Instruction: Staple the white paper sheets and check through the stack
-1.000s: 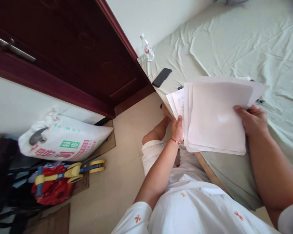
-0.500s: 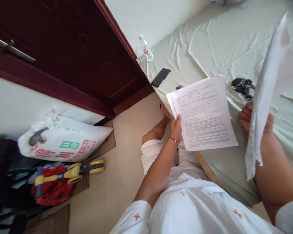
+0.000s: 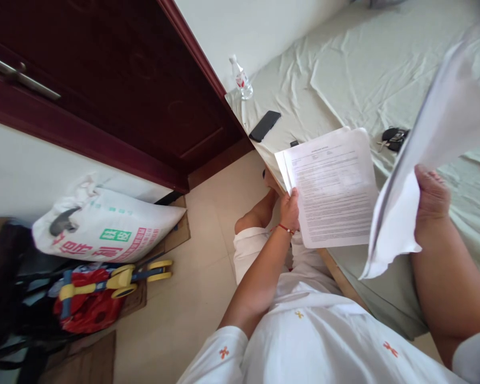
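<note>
Printed sheets of paper (image 3: 332, 192) are pinched at their left edge by my left hand (image 3: 290, 210), its thumb on top. The top page faces me, covered in small text. My right hand (image 3: 432, 193) grips a second bunch of papers (image 3: 416, 176) held on edge and tilted, its blank side turned to the right. The lower end of that bunch overlaps the right edge of the printed sheets; I cannot tell whether they touch. Most of my right fingers are hidden behind the papers. Behind the bunch, a dark key bunch (image 3: 394, 138) lies on the bed, partly covered.
On the bed (image 3: 368, 80) near its left edge are a black phone (image 3: 265, 126) and a clear plastic bottle (image 3: 242, 79). A dark red door (image 3: 116, 80) is at the left. Below it sit a white printed sack (image 3: 112, 224) and a yellow-and-blue ride-on toy (image 3: 116, 280).
My right hand has swung its papers left, so their lower end now overlaps the left hand's sheets and hides part of the keys. My left hand has barely moved.
</note>
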### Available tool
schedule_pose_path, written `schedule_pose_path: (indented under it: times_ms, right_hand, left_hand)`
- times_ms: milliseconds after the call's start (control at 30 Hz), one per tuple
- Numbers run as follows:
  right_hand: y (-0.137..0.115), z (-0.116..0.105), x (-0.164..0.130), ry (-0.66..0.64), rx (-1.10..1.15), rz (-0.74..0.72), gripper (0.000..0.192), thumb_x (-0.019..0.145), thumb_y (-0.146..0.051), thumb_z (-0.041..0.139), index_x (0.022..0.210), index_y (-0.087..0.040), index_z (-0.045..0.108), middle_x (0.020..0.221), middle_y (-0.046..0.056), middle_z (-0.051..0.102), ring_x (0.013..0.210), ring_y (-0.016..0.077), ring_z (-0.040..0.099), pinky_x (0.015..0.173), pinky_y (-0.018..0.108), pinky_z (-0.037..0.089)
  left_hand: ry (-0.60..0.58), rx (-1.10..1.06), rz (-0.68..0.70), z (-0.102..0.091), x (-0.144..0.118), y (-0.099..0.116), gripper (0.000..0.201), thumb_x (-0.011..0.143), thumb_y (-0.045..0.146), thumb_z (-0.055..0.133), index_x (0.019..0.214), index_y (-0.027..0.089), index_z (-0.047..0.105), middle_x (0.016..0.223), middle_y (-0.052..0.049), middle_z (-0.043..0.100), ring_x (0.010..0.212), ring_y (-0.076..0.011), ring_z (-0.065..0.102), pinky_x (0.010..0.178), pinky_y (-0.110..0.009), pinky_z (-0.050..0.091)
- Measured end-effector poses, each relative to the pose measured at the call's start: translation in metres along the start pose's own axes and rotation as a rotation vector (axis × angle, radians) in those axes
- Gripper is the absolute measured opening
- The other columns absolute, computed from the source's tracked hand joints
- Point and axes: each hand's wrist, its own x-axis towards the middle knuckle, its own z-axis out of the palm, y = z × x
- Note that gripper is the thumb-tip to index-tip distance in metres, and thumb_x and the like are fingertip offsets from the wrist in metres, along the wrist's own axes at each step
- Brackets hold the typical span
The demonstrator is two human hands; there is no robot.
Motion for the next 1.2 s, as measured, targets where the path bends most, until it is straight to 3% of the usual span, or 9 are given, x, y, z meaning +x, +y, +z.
schedule_pose_path:
  times_ms: [200,433,733,800,967,1133,1200]
  right_hand:
    - [0.013,0.002,-0.006,-0.118,-0.128,-0.021,0.034,0.055,-0.024,0.088,0.087,-0.016,0.077,0.087,0.003,0.076,0.065,0.0126,0.065,0.069,0.029,0.057]
    - [0.02,-0.003,-0.003,-0.226,-0.283,-0.043,0.034,0.062,-0.032,0.088,0.091,-0.019,0.077,0.083,0.001,0.075,0.062,0.0092,0.062,0.061,0.022,0.051]
    - [0.021,-0.005,-0.002,-0.319,-0.418,-0.012,0.039,0.069,-0.035,0.085,0.105,-0.023,0.077,0.09,0.001,0.077,0.062,0.0114,0.064,0.057,0.024,0.053]
    - [0.021,-0.004,-0.003,-0.318,-0.419,-0.031,0.039,0.068,-0.033,0.086,0.105,-0.024,0.078,0.091,0.001,0.077,0.062,0.0111,0.064,0.057,0.024,0.053]
    - [0.021,0.0,-0.004,-0.271,-0.418,-0.006,0.038,0.065,-0.031,0.087,0.101,-0.023,0.079,0.087,0.001,0.077,0.06,0.0112,0.063,0.056,0.025,0.053]
    - [0.018,0.004,-0.009,-0.227,-0.414,-0.033,0.031,0.064,-0.028,0.085,0.093,-0.02,0.08,0.08,0.0,0.076,0.057,0.0096,0.061,0.054,0.024,0.051]
    - [0.017,0.005,-0.009,-0.199,-0.393,-0.05,0.029,0.063,-0.026,0.084,0.09,-0.02,0.08,0.078,-0.001,0.075,0.056,0.0086,0.06,0.054,0.023,0.05]
  left_hand:
    - [-0.015,0.006,-0.012,0.0,-0.003,0.002,0.046,0.075,0.057,0.078,0.1,0.018,0.073,0.105,-0.008,0.079,0.13,-0.0302,0.062,0.116,-0.045,0.042]
    - [-0.035,0.023,0.052,0.001,-0.004,0.003,0.055,0.072,0.059,0.08,0.106,0.016,0.075,0.119,-0.01,0.076,0.125,-0.0299,0.065,0.114,-0.043,0.044]
    - [-0.089,0.269,0.134,-0.008,0.0,-0.003,0.054,0.078,0.069,0.069,0.1,0.02,0.077,0.111,-0.007,0.078,0.118,-0.0284,0.067,0.109,-0.04,0.046]
    - [-0.066,0.312,0.152,-0.01,0.001,-0.003,0.054,0.082,0.069,0.064,0.101,0.02,0.077,0.114,-0.008,0.077,0.122,-0.0277,0.065,0.113,-0.039,0.043]
    - [0.131,0.272,0.122,-0.011,0.003,-0.005,0.049,0.086,0.058,0.067,0.118,0.022,0.071,0.142,-0.007,0.064,0.143,-0.0232,0.049,0.124,-0.034,0.029]
    - [0.036,0.17,0.079,-0.009,0.005,-0.004,0.042,0.087,0.052,0.069,0.113,0.02,0.072,0.134,-0.008,0.069,0.138,-0.0246,0.055,0.121,-0.037,0.034]
    - [0.051,0.129,0.056,-0.01,0.007,-0.003,0.038,0.086,0.048,0.071,0.111,0.02,0.072,0.134,-0.007,0.07,0.139,-0.0239,0.054,0.122,-0.036,0.034]
